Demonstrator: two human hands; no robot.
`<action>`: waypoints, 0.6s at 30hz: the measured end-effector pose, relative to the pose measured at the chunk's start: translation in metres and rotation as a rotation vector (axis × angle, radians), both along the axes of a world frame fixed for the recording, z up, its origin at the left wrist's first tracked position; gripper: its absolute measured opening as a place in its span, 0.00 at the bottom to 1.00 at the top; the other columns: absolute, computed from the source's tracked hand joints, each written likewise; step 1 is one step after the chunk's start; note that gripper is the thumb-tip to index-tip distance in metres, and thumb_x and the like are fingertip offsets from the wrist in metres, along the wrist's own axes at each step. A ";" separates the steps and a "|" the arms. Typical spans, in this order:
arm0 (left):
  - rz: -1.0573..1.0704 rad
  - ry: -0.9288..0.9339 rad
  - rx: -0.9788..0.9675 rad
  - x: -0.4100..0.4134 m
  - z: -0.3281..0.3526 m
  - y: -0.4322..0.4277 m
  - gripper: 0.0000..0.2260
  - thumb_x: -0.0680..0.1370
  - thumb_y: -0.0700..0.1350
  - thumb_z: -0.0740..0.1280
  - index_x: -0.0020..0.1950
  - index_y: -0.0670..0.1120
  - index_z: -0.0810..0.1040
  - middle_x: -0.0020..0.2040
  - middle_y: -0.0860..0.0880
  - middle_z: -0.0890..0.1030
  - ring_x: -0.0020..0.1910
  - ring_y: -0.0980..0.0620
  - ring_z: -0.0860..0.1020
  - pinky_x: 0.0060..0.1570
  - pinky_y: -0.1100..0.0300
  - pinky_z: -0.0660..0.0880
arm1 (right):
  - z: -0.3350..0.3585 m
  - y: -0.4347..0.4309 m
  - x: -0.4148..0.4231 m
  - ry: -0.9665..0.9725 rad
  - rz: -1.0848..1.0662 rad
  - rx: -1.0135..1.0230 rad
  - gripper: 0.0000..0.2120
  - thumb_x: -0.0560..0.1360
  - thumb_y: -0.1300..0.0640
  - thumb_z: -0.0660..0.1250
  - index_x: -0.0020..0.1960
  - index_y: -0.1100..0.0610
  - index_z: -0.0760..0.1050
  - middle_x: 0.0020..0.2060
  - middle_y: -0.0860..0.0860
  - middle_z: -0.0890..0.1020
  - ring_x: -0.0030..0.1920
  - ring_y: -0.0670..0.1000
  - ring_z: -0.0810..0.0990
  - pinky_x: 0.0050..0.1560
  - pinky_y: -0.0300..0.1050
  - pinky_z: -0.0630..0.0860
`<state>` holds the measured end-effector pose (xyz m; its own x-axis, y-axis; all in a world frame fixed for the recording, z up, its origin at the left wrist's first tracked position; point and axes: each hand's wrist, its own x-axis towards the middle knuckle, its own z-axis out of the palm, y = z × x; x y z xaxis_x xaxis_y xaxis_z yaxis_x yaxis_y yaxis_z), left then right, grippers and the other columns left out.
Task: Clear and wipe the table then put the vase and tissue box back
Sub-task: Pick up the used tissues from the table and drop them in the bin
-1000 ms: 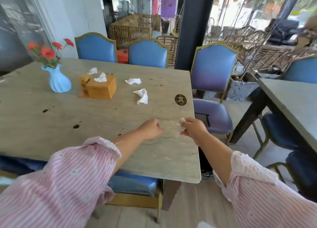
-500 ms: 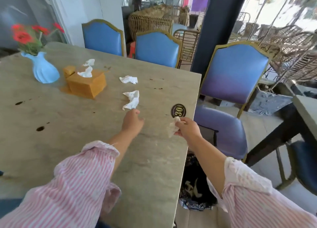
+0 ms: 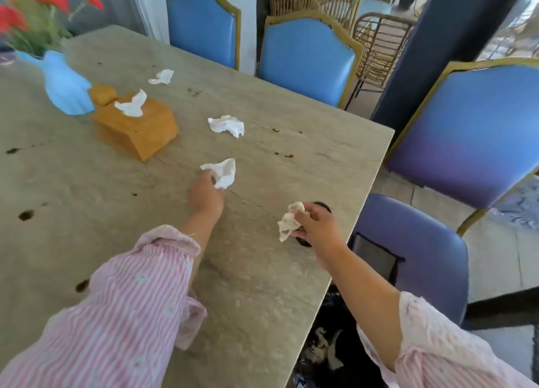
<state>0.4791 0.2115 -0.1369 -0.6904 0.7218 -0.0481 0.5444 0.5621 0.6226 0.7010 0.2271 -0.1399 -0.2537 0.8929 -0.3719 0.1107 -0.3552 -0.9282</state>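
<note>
Crumpled tissue (image 3: 224,172) lies on the worktop (image 3: 116,206), right at the left hand (image 3: 205,196) fingers (image 3: 208,176). They curl onto its near-left edge; it reads as a pinch just taking hold. It is near weightless, soft and has no stiffness. It will collapse under any grip and could tear if damp. Best to pinch the bulk of the wad, not a loose corner, so nothing trails or drops.

Right hand (image 3: 316,225) has its fingers closed round another wad (image 3: 289,219), held just above the worktop near the right edge, over a dark round badge (image 3: 322,205).

Beyond the left fingertips is a second loose tissue (image 3: 226,125). A third (image 3: 161,76) lies well beyond that. Tissue box (image 3: 140,126) is beyond and left of the fingers, with the vase (image 3: 65,87) touching or just beside its far corner. Both are untouched. The box is rigid and easy to take by its sides. The vase is likely fragile and top-heavy with flowers, so take it by the body.

Dark stains (image 3: 26,214) show across the worktop. Bin bag (image 3: 326,355) sits below the edge, under the right forearm.
</note>
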 end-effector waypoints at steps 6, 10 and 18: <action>-0.103 -0.145 0.155 0.056 0.018 -0.018 0.07 0.76 0.39 0.66 0.52 0.41 0.80 0.47 0.41 0.82 0.45 0.42 0.81 0.46 0.53 0.74 | 0.006 0.008 0.028 0.086 0.003 -0.030 0.04 0.78 0.60 0.64 0.47 0.55 0.78 0.44 0.54 0.81 0.46 0.52 0.82 0.41 0.39 0.79; -0.309 -0.155 0.102 0.126 0.042 -0.042 0.08 0.74 0.42 0.70 0.36 0.46 0.75 0.29 0.54 0.72 0.29 0.56 0.69 0.33 0.59 0.64 | 0.016 0.002 0.072 0.119 -0.049 -0.035 0.04 0.78 0.61 0.64 0.50 0.58 0.78 0.44 0.55 0.81 0.44 0.51 0.81 0.42 0.40 0.80; -0.764 -0.226 -0.300 0.260 0.018 -0.074 0.06 0.73 0.42 0.70 0.47 0.41 0.82 0.46 0.45 0.82 0.46 0.49 0.79 0.41 0.63 0.67 | -0.008 -0.013 0.178 0.025 -0.206 -0.062 0.06 0.77 0.60 0.64 0.52 0.57 0.79 0.40 0.53 0.84 0.40 0.52 0.82 0.41 0.46 0.77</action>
